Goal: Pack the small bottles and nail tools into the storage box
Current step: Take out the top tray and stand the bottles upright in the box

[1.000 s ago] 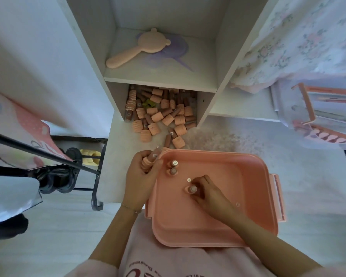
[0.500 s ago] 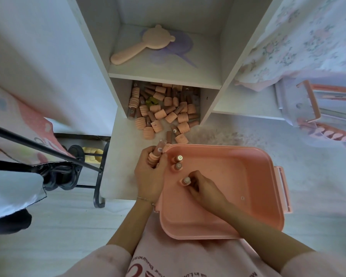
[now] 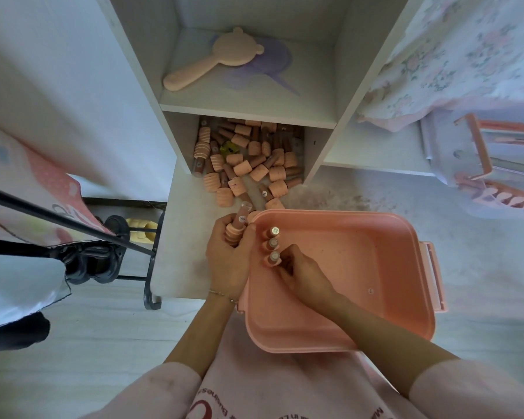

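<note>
A pink storage box (image 3: 375,267) lies open on my lap. Three small pink-capped bottles stand in a row against its left wall; the nearest one (image 3: 273,257) is pinched by my right hand (image 3: 303,275) inside the box. My left hand (image 3: 229,252) is at the box's far left corner and grips a bundle of small bottles (image 3: 239,223), one sticking up. A heap of small bottles (image 3: 248,164) spills out of the lower cubby of the white shelf.
A pink bear-shaped hand mirror (image 3: 212,60) lies on the upper shelf beside a purple one. A box lid with a pink handle (image 3: 478,152) sits at the right. A black rack leg (image 3: 147,267) stands on the floor at the left.
My right hand has carried a bottle from the box's middle to the left wall and set it as third in the row. The view has shifted closer.
</note>
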### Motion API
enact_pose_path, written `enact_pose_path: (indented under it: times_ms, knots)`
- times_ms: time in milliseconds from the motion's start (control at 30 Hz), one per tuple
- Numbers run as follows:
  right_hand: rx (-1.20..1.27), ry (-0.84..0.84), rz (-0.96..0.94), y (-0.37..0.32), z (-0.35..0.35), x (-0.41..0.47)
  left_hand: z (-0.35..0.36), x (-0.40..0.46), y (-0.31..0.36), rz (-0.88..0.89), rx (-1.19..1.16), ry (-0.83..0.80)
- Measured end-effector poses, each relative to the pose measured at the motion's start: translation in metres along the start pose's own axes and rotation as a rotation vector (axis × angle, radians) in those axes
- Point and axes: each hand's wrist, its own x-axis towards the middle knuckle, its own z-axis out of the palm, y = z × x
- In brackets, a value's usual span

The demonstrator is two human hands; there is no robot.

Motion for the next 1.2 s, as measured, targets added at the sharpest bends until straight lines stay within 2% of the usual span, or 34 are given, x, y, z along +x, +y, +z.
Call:
enact_pose_path:
  times_ms: [767, 1000, 1200]
  knots:
    - [0.075, 0.026, 0.009, 0.002, 0.006, 0.006, 0.0, -0.001, 0.002, 0.003, -0.011, -0.01]
    - [0.058, 0.02, 0.041, 0.012, -0.012, -0.001, -0.007, 0.001, 0.001, -0.014, -0.003, -0.024]
    - [0.189, 0.153, -0.011, -0.005, -0.044, -0.011, -0.027, 0.003, 0.019, 0.207, 0.14, -0.057]
